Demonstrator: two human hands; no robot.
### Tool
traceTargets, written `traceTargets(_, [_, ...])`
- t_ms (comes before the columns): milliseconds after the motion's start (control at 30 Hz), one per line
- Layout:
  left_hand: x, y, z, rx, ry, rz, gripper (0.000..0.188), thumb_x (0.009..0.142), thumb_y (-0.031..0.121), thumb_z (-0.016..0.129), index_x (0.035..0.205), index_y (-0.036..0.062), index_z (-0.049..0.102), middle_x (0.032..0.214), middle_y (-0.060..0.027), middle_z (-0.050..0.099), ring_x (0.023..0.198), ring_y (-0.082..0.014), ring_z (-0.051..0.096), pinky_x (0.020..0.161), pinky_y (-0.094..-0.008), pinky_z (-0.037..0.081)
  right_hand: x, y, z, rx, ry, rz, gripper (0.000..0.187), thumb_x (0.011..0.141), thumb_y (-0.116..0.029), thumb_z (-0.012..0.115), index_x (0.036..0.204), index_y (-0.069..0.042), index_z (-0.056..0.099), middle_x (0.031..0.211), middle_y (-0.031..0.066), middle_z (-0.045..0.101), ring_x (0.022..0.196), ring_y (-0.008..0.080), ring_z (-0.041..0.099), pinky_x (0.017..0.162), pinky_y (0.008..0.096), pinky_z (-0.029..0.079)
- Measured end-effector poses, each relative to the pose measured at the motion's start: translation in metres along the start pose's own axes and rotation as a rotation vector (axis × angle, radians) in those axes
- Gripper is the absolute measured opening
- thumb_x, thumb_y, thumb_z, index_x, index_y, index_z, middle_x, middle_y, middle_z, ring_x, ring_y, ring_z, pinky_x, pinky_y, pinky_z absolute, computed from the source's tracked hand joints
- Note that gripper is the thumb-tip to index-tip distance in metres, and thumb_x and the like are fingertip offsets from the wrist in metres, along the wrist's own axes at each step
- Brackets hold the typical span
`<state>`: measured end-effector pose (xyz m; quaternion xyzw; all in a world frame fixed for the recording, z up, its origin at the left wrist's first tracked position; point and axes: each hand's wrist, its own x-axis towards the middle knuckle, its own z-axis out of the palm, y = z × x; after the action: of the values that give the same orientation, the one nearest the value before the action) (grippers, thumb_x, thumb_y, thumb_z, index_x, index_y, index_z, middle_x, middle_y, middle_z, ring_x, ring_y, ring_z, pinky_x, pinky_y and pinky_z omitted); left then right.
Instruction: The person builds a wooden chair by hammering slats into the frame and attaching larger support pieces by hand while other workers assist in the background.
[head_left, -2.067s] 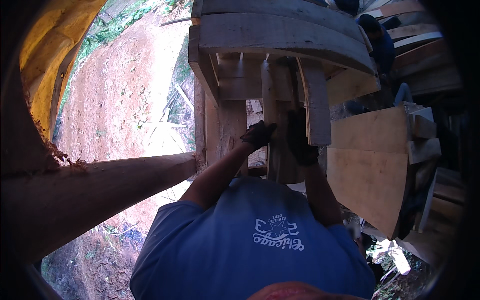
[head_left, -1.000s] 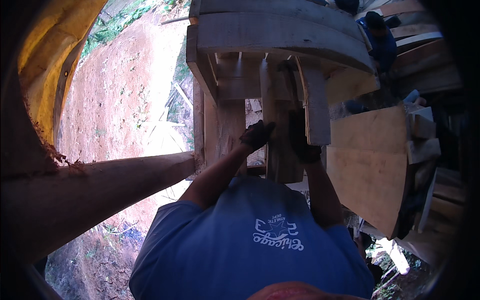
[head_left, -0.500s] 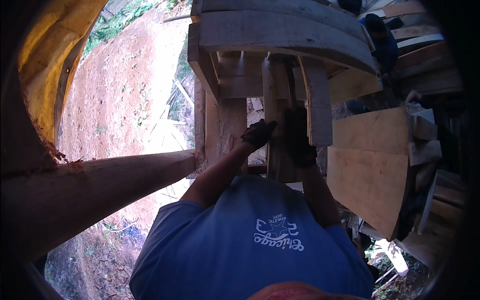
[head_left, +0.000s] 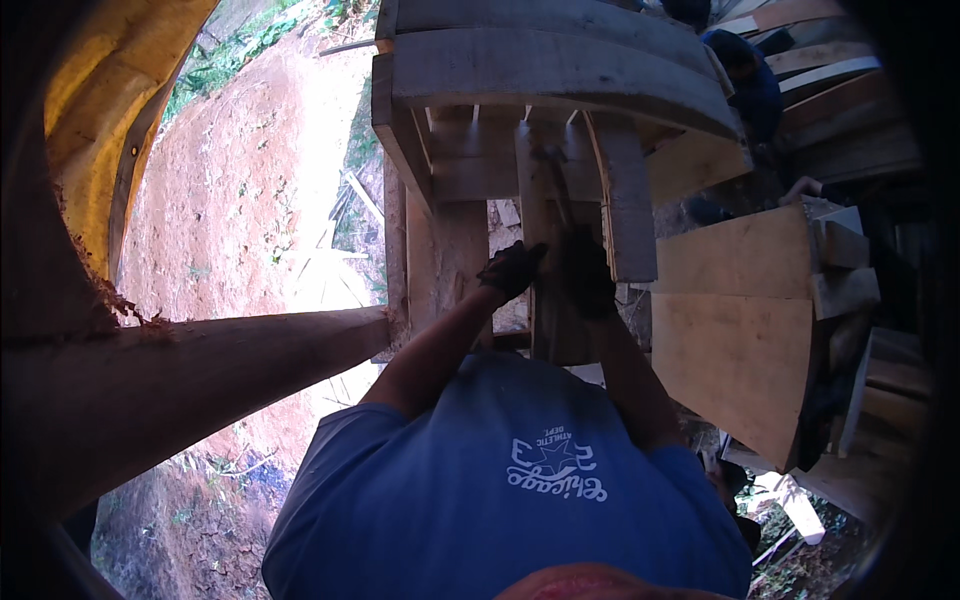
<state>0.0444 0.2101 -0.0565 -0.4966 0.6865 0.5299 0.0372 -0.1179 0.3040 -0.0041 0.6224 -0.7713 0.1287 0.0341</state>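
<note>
My gloved right hand (head_left: 585, 275) is closed around a hammer (head_left: 562, 192). Its head lies farther off, over the narrow wooden board (head_left: 537, 215) inside a wooden frame. Shadow hides most of the right fingers. My left hand (head_left: 512, 270), in a dark glove, grips the same board at its left edge; what lies under its fingertips cannot be made out. The curved top boards of the wooden frame (head_left: 550, 65) span the space beyond both hands. A short board (head_left: 630, 200) hangs down just right of the hammer.
A thick round beam (head_left: 220, 365) runs in from the left to the frame. Stacked wide planks (head_left: 735, 340) stand at the right. Another person (head_left: 745, 80) is partly visible at the far right. Yellow sheeting (head_left: 110, 100) hangs at the upper left, beside a sunlit dirt slope (head_left: 230, 200).
The hammer has moved toward me and slightly left, and its head now shows more plainly. My right hand has shifted a little left and nearer. My left hand stays at the board.
</note>
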Motion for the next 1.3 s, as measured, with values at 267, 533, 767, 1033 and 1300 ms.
traceTargets(267, [-0.013, 0.011, -0.007, -0.012, -0.001, -0.057, 0.083, 0.097, 0.074, 0.04, 0.135, 0.0029, 0.061, 0.134, -0.0276, 0.064, 0.129, -0.0448, 0.059, 0.108, -0.0524, 0.045, -0.004, 0.015, -0.022, 0.06, 0.056, -0.073, 0.05, 0.108, -0.018, 0.045, 0.156, -0.003, 0.042, 0.146, 0.022, 0.056, 0.137, 0.0333, 0.055, 0.115, 0.0433, 0.045])
traceTargets(533, [0.001, 0.011, -0.011, -0.009, 0.006, -0.004, 0.08, 0.098, 0.073, 0.039, 0.131, 0.0038, 0.062, 0.136, -0.0267, 0.063, 0.132, -0.0441, 0.056, 0.11, -0.0523, 0.043, -0.006, 0.024, -0.006, 0.128, -0.035, -0.025, 0.051, 0.108, -0.018, 0.046, 0.156, -0.003, 0.043, 0.147, 0.0221, 0.055, 0.139, 0.0334, 0.053, 0.116, 0.0439, 0.043])
traceTargets(767, [-0.015, 0.021, -0.005, -0.004, -0.031, -0.005, 0.078, 0.099, 0.072, 0.04, 0.129, 0.0039, 0.063, 0.132, -0.0279, 0.065, 0.129, -0.0444, 0.059, 0.109, -0.0542, 0.044, -0.018, 0.025, 0.027, 0.087, -0.06, 0.07, 0.051, 0.107, -0.019, 0.047, 0.155, -0.003, 0.043, 0.148, 0.0221, 0.054, 0.14, 0.0335, 0.052, 0.117, 0.0444, 0.042])
traceTargets(1033, [0.006, -0.014, 0.008, 0.116, 0.037, 0.114, 0.078, 0.099, 0.072, 0.04, 0.129, 0.0043, 0.064, 0.13, -0.0281, 0.066, 0.127, -0.0441, 0.06, 0.106, -0.0536, 0.046, -0.003, 0.008, -0.019, 0.132, 0.064, -0.049, 0.052, 0.106, -0.019, 0.048, 0.155, -0.002, 0.044, 0.149, 0.0221, 0.054, 0.142, 0.0336, 0.05, 0.119, 0.0449, 0.04])
traceTargets(1300, [0.007, -0.019, 0.009, 0.102, 0.062, 0.098, 0.078, 0.099, 0.073, 0.039, 0.129, 0.0046, 0.063, 0.132, -0.0273, 0.065, 0.128, -0.0434, 0.06, 0.106, -0.053, 0.046, 0.0, 0.021, 0.024, 0.194, -0.102, 0.018, 0.052, 0.106, -0.019, 0.05, 0.155, -0.002, 0.044, 0.15, 0.0221, 0.053, 0.144, 0.0337, 0.048, 0.12, 0.0455, 0.038])
